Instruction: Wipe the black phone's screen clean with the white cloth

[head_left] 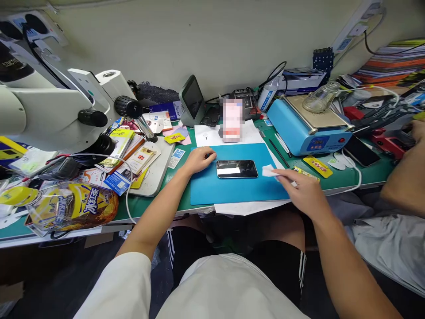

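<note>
A smartphone [237,169] with a dark, glossy screen lies flat on the blue work mat [229,192], screen up, reflecting light. Just left of it, my left hand [200,160] rests at the mat's upper left edge with its fingers curled. A small dark spot shows between those fingers, too small to make out. On the phone's right, my right hand [301,191] pinches a crumpled white wipe [269,171] above the mat. Neither hand touches the phone.
A microscope [49,115] and a bottle of iced tea [73,206] crowd the left. A blue heating plate machine [305,128] bearing a glass jar [321,98] stands right. A second lit phone [232,119] leans behind the mat. Another person's arm [405,177] is far right.
</note>
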A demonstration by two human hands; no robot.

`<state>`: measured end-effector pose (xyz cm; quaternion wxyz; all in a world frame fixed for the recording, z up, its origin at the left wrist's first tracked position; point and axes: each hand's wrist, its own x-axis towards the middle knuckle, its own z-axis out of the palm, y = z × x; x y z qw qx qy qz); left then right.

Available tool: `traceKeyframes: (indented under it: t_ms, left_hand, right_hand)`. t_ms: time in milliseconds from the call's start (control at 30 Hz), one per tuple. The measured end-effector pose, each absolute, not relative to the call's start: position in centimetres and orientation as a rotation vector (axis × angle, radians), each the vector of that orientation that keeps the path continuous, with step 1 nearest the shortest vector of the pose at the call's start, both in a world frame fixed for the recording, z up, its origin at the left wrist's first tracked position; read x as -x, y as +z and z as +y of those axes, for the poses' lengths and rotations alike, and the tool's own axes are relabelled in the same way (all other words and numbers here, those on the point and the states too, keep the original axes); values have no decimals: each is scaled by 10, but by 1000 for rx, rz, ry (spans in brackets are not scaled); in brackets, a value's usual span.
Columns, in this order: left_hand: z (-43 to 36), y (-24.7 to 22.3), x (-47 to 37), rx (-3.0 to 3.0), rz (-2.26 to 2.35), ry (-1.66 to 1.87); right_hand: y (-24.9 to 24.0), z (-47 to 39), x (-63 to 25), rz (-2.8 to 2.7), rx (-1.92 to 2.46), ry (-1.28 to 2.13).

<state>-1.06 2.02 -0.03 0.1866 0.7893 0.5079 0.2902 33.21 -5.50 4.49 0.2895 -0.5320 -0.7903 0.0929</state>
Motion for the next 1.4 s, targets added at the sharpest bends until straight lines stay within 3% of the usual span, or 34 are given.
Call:
traceKeyframes:
  t_ms: [200, 433, 667, 1400]
  left_hand:
    - [19, -1, 11, -2219, 1434, 831]
    - [22, -3, 12, -2208, 1430, 834]
    - [22, -3, 17, -2198, 1345, 816]
    - [2, 14, -3, -2409, 1241, 486]
  right_hand:
    - [57, -37, -342, -1867, 1412, -116]
    - [25, -30, -331, -2170, 1436, 145]
    - [25, -34, -237, -2363, 1137, 388]
    - [-3, 6, -185, -2424, 1180, 224]
